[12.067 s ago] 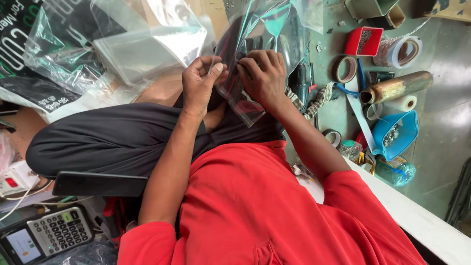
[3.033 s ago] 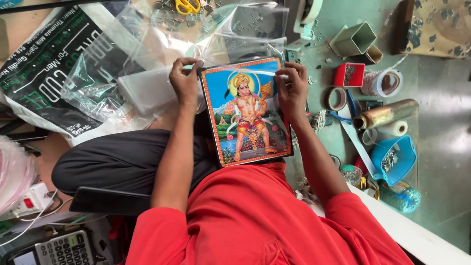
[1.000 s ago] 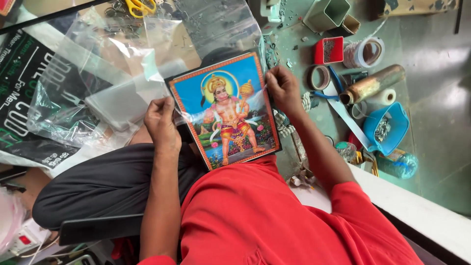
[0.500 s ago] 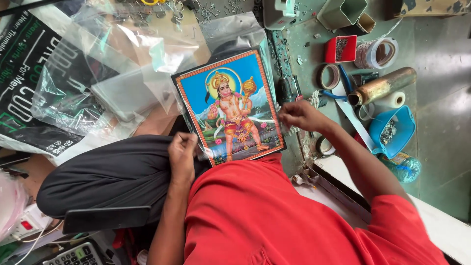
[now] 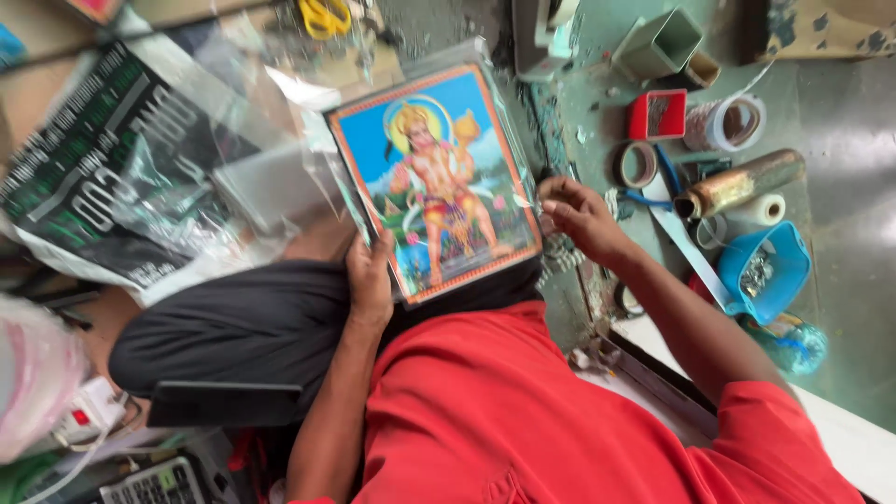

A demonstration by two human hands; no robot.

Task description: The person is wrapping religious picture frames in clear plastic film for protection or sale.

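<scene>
Gripping the framed picture (image 5: 434, 182) at its lower edge, the left hand (image 5: 371, 280) steadies it. The right hand (image 5: 577, 213) pinches loosely at its right edge.

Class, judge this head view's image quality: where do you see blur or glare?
Head view: motion blur smears the black printed bag and yellow scissors; glare whitens the clear plastic bags; the framed picture stays fairly sharp; daylight is soft.

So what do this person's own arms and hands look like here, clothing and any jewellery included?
Both arms are bare from the short sleeves of a red shirt down. The left hand and right hand wear no gloves, and no watch, bracelet or ring shows on either. Dark trousers cover the lap.
</scene>
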